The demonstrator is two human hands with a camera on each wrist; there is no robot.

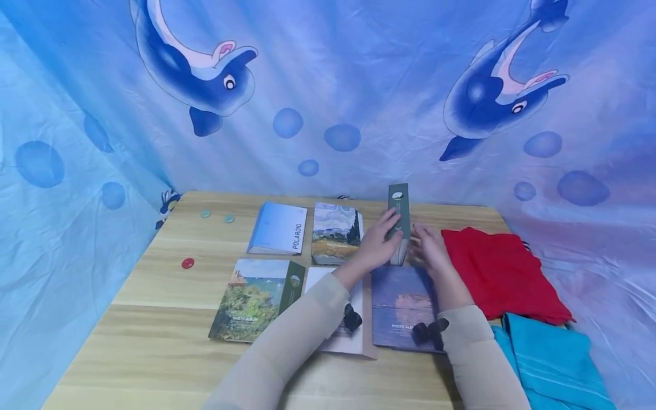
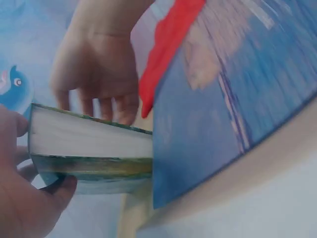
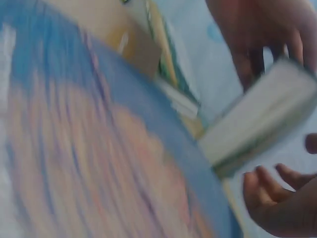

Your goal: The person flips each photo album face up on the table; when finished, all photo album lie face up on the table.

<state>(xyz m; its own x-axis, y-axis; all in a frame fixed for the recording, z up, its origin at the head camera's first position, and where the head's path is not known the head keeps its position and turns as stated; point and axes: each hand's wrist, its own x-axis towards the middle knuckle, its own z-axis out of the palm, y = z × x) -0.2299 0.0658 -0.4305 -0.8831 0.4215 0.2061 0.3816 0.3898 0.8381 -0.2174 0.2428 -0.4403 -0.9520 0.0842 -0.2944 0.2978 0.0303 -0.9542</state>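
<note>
A thick photo album (image 1: 399,205) with a dark green spine stands upright at the back of the table. My left hand (image 1: 380,240) grips it from the left; in the left wrist view its thumb (image 2: 63,192) lies along the cover and the white page block (image 2: 89,134) shows. To the right of the album is my right hand (image 1: 431,247), fingers loosely bent and apart from it in the right wrist view. Just in front lies a purple-blue photo album (image 1: 402,302), partly under my right wrist. A landscape-covered album (image 1: 335,233) lies left of my left hand.
A blue Polaroid album (image 1: 279,228), a garden-scene album (image 1: 253,302) and a pale album (image 1: 351,339) lie leftward. Red cloth (image 1: 502,273) and teal cloth (image 1: 553,359) are at right. A red disc (image 1: 188,263) and two green discs (image 1: 229,218) sit at left.
</note>
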